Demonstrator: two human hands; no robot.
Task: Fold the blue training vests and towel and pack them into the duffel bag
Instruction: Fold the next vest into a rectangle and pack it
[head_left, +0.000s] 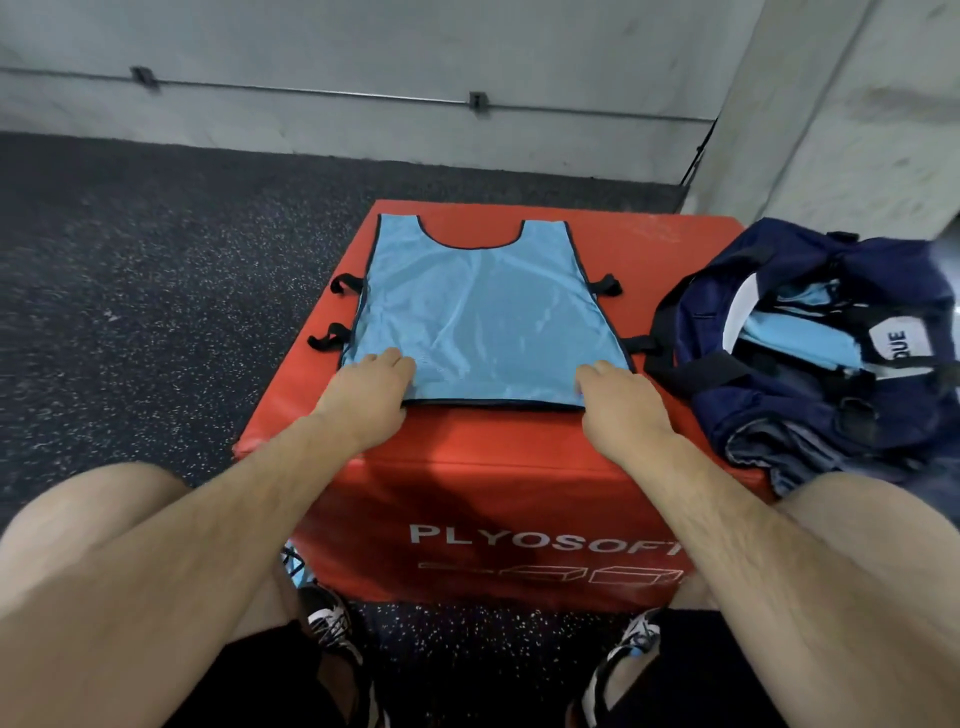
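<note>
A light blue mesh vest (483, 317) with dark trim lies flat on the red foam box (467, 441), its neck hole at the far end. My left hand (371, 389) holds the vest's near left corner with bent fingers. My right hand (621, 397) holds the near right corner the same way. An open navy duffel bag (810, 415) sits on the box's right side, and folded light blue fabric (800, 338) shows inside it. Bunched blue-grey cloth (769, 457) lies at the bag's near side.
Black side straps (332, 338) stick out from the vest's edges. The box stands on dark speckled rubber floor (156, 291), with a grey concrete wall (467, 62) behind. A scrap of light blue mesh (293, 566) shows by my left knee. My shoes are below.
</note>
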